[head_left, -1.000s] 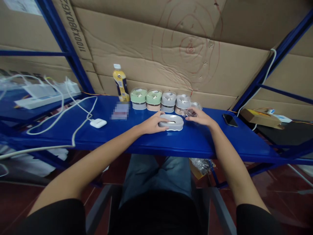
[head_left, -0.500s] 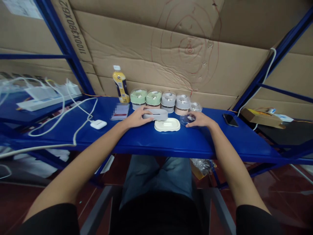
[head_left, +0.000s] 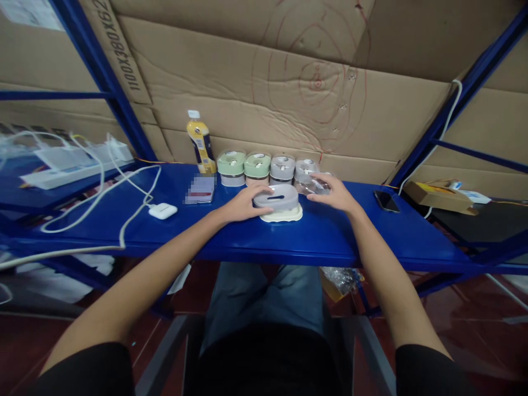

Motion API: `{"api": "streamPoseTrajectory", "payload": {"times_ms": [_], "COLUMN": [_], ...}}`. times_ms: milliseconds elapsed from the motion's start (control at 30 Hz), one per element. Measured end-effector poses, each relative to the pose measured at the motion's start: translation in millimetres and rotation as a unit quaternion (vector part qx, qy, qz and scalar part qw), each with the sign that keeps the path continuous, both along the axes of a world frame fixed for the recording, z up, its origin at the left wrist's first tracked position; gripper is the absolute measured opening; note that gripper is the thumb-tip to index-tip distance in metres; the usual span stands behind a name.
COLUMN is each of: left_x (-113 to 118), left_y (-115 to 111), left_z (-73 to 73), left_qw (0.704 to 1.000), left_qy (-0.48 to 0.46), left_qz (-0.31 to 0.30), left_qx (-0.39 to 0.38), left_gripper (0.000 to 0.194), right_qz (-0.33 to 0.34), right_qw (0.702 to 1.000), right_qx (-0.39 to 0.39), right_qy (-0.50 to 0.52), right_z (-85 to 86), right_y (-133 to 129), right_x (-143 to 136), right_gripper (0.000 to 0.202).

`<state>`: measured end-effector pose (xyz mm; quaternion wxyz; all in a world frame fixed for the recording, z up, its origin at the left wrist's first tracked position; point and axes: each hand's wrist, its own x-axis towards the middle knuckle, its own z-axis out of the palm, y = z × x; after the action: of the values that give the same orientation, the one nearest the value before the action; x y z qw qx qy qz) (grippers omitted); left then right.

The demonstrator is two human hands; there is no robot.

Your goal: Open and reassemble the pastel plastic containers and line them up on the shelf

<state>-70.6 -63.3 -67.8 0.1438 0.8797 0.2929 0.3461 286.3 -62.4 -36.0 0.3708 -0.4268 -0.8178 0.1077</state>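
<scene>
My left hand (head_left: 244,205) grips the left end of a grey oval shell with a slot in its top (head_left: 284,202). The shell sits over or just above a cream oval base (head_left: 282,216), whose front rim shows below it; whether the two touch, I cannot tell. My right hand (head_left: 339,196) has its fingers around a clear plastic cover (head_left: 320,186), raised near the row of containers and partly hidden by the fingers. Behind are green lidded containers (head_left: 231,165) and grey lidded containers (head_left: 282,166), standing side by side.
A yellow drink bottle (head_left: 201,144) stands at the back left, with a phone-like flat item (head_left: 201,188) before it. White cables and an earbud case (head_left: 162,210) lie to the left. A dark phone (head_left: 386,201) is at the right, by an open carton (head_left: 439,197).
My left hand has moved the grey shell right and forward over the cream base. My right hand has lifted the clear cover off the blue tabletop.
</scene>
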Motion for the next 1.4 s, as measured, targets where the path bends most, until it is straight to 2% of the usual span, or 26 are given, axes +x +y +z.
{"api": "streamPoseTrajectory", "payload": {"times_ms": [200,367,700,900,1233,1400], "left_x": [16,25,43,44,44,42], "left_y": [-1,1,-4,-2,-3,-5], "left_z": [-8.0,-11.9,-6.9,-11.5,-11.4,-16.2], "left_qw": [0.999,0.998,0.997,0.998,0.998,0.997], "left_qy": [0.016,-0.007,0.026,0.012,-0.002,-0.001], "left_qz": [0.003,-0.027,-0.014,-0.027,-0.026,-0.025], "left_qx": [-0.049,-0.063,-0.065,-0.055,-0.06,-0.067], "left_gripper": [0.091,0.11,0.126,0.128,0.132,0.125], "right_qz": [0.127,0.14,0.14,0.111,0.113,0.123], "right_qw": [0.991,0.986,0.979,0.982,0.976,0.977], "right_qx": [-0.001,0.007,0.032,0.013,0.031,0.016], "right_qy": [-0.045,-0.085,-0.141,-0.15,-0.185,-0.171], "right_z": [-6.5,-13.5,-4.5,-5.8,0.6,-6.1], "right_y": [-8,-5,-12,-10,-16,-16], "right_x": [-48,-68,-68,-67,-69,-64], "right_gripper": [0.085,0.085,0.081,0.082,0.087,0.088]}}
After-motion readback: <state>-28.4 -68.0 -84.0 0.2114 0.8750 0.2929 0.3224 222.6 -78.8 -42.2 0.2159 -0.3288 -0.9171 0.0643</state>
